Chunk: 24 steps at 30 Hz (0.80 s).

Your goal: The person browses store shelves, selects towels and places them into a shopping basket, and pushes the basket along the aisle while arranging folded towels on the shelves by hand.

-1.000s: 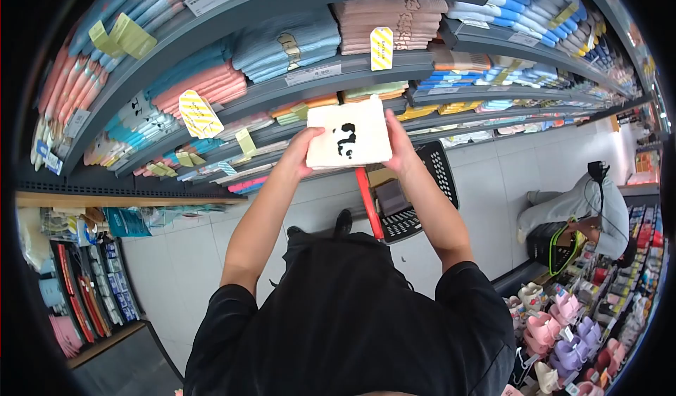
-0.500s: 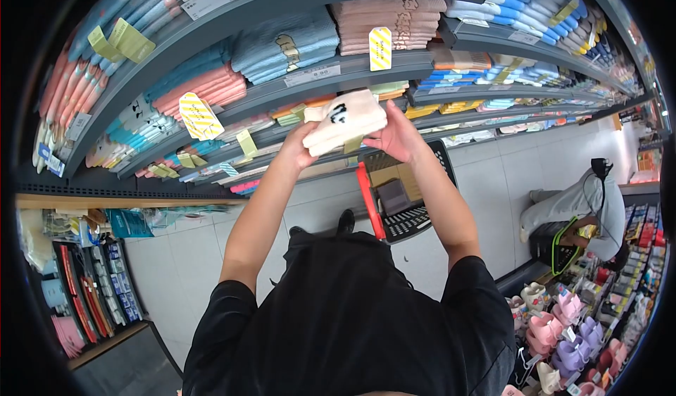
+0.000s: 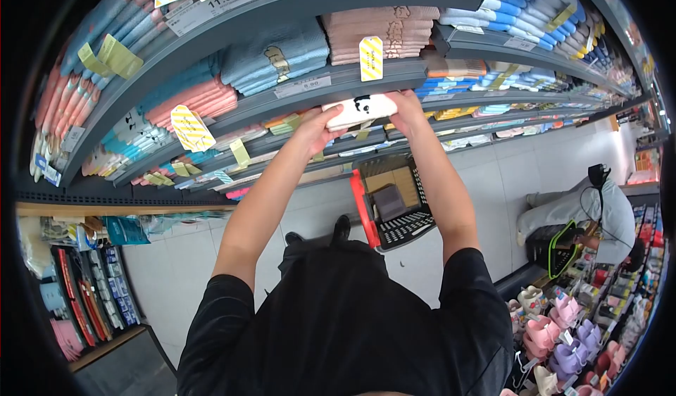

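Observation:
A folded cream towel [image 3: 358, 111] with a dark embroidered motif is held level between my two hands, just in front of the shelves. At its left end, my left hand [image 3: 319, 128] grips it with the thumb on top. The fingers of my right hand [image 3: 408, 112] close around the opposite end. Above the towel are a stack of pink towels [image 3: 412, 33] and a stack of blue towels [image 3: 292, 49] on the shelf, with a yellow-striped tag [image 3: 371, 59] hanging from the shelf edge.
A black shopping basket [image 3: 405, 230] with a red edge stands on the floor below my right forearm, a brown box and a dark item inside. At right, another person [image 3: 609, 209] bends over a green-handled basket [image 3: 561, 252] near racks of slippers [image 3: 569, 354].
My right hand has closed onto the towel's right end. The towel has turned from tilted to level and moved slightly right. The other person has bent lower.

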Tool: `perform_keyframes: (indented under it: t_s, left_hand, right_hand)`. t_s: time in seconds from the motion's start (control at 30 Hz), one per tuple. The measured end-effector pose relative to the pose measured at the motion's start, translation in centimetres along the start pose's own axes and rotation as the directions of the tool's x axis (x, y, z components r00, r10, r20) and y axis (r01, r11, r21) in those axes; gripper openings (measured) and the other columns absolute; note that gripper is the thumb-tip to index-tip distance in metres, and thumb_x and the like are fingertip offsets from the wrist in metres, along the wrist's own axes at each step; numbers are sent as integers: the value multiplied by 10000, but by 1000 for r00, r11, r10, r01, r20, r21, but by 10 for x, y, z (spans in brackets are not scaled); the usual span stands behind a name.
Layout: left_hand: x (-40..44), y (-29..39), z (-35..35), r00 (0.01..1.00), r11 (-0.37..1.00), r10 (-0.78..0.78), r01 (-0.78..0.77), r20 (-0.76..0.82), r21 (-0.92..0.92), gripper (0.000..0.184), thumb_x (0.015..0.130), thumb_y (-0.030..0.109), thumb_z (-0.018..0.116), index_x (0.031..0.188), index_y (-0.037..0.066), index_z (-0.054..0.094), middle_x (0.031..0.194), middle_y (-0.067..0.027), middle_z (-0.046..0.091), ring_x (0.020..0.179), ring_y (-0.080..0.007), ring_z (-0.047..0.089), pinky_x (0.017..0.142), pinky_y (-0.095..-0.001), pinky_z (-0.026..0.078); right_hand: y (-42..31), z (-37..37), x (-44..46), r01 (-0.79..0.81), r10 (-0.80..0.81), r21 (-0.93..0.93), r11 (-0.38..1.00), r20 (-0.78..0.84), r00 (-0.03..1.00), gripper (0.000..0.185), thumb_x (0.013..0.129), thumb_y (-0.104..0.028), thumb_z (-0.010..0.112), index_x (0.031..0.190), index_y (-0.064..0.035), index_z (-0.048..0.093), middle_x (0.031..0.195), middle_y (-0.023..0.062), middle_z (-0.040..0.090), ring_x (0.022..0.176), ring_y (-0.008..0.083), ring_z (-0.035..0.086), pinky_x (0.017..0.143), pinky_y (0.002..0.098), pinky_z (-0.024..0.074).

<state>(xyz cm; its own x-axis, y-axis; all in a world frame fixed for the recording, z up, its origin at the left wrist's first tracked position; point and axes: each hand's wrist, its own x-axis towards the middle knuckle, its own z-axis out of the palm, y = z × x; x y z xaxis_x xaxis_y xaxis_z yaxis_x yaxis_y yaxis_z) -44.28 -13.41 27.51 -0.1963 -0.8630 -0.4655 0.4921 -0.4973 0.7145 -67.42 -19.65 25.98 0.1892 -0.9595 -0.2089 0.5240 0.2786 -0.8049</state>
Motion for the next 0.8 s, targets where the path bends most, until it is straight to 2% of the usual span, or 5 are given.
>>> perform_keyframes:
  t_s: [0.17,0.3,0.43,0.63,0.8]
  left_hand:
    - [35,0,8,978,966,201,-189,-52,179,375,954,77,610,1311,32,507,1260,-124,586,1117,-261,611,865,-368,569]
    - [66,-7,9,918,869,350,-242,-189,433,390,966,130,582,1338,49,497,1288,-107,554,1063,-222,607,827,-347,556]
    - [86,-16,2,829,569,556,-326,-62,755,414,931,219,582,1299,35,537,1270,-181,579,1144,-339,554,985,-430,438]
    - [77,-1,6,765,-107,583,-264,276,959,431,941,319,554,1266,37,569,1302,-228,556,1220,-413,501,1044,-472,385]
    - [65,-18,9,713,35,639,-402,288,915,478,973,364,514,1318,35,527,1299,-261,554,1205,-449,505,1030,-470,393]
  right_hand:
    - [-20,11,32,132,-112,154,979,-134,985,341,951,-96,586,1278,-29,518,1197,112,609,1074,248,621,927,409,519]
    - [-1,-8,59,263,-310,-203,943,-250,917,358,980,-263,572,1281,-73,531,1254,68,591,1140,207,573,949,364,485]
    - [13,-35,86,360,-584,-799,482,13,812,397,966,-220,590,1317,-50,513,1262,63,568,1127,174,553,955,336,471]
    - [14,-55,102,333,-579,-934,127,203,790,454,939,-311,587,1295,-33,545,1311,181,570,1201,306,551,1024,378,439]
    - [30,-73,125,372,-515,-920,-125,380,768,445,946,-301,576,1305,-40,534,1315,178,564,1179,309,560,1015,381,444]
